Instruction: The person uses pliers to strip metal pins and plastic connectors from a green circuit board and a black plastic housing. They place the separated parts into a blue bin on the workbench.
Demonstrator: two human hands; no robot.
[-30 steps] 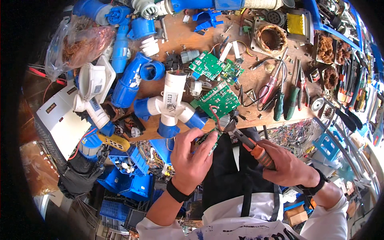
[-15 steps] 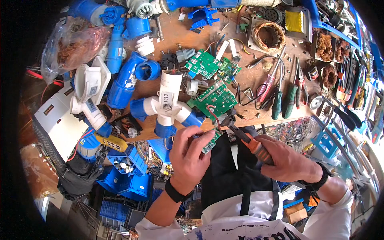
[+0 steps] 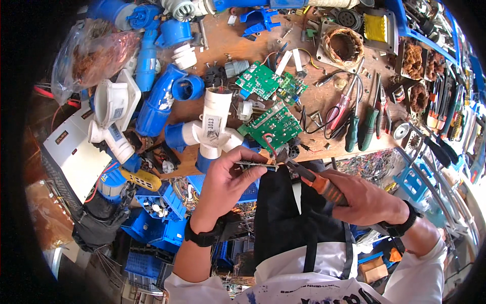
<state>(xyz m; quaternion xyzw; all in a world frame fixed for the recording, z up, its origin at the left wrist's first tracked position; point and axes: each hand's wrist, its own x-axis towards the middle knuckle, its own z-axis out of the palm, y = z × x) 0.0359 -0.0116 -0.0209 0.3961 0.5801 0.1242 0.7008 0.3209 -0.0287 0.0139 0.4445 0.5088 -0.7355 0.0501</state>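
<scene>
Pinched between the thumb and fingers of my left hand [image 3: 225, 175] is a small circuit board [image 3: 259, 165], turned nearly edge-on. A red wire [image 3: 272, 146] runs from it up to a larger green circuit board [image 3: 273, 124] at the bench's front edge. My right hand [image 3: 359, 197] is wrapped round the orange and grey handles of a pair of cutting pliers [image 3: 314, 180]. The pliers' jaws are close to the red wire and the small board's right end; whether they touch the wire I cannot tell. Another green board [image 3: 258, 80] lies farther back.
White and blue pipe fittings [image 3: 212, 119] crowd the bench's left side. Screwdrivers [image 3: 368, 126] and red-handled pliers [image 3: 382, 114] lie to the right. A copper-wound motor stator [image 3: 329, 43] stands farther back. Below the bench are blue bins [image 3: 147, 228] and tangled wires [image 3: 364, 169].
My left hand has turned and shifted slightly left, tipping the small board from face-up to nearly edge-on. My right hand and the pliers have barely moved.
</scene>
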